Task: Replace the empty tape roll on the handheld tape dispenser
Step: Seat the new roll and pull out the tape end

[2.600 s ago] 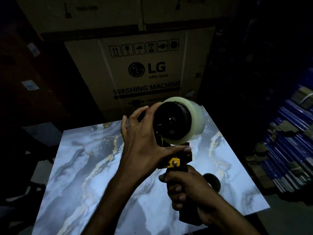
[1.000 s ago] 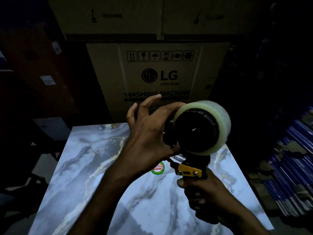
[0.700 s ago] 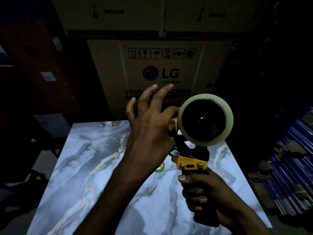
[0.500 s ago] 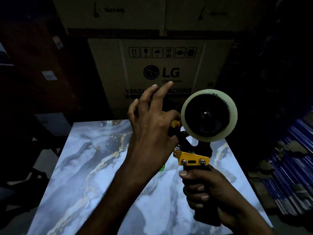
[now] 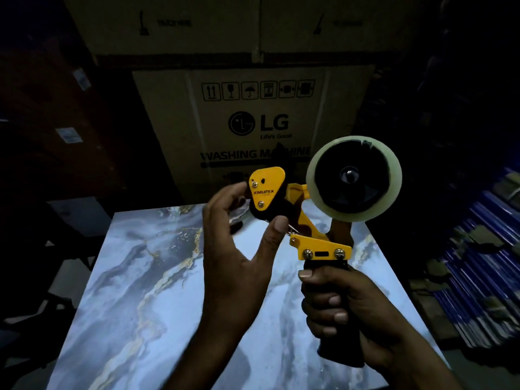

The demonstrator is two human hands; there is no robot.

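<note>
Gripped by its black handle in the right hand (image 5: 353,308), the tape dispenser (image 5: 315,235) stands upright, right of centre.
Left hand (image 5: 239,249) curls loosely open at its yellow front; tape roll (image 5: 354,178) mounted on top.

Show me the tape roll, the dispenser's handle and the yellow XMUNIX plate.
tape roll (image 5: 395,175): head view, pale outer band, right side.
handle (image 5: 342,351): head view, black grip's lower end.
XMUNIX plate (image 5: 266,190): head view, face centre.

dispenser (image 5: 305,229) yel/blk | tape roll (image 5: 394,175) wht | table (image 5: 157,277) blue-gry marble
</note>
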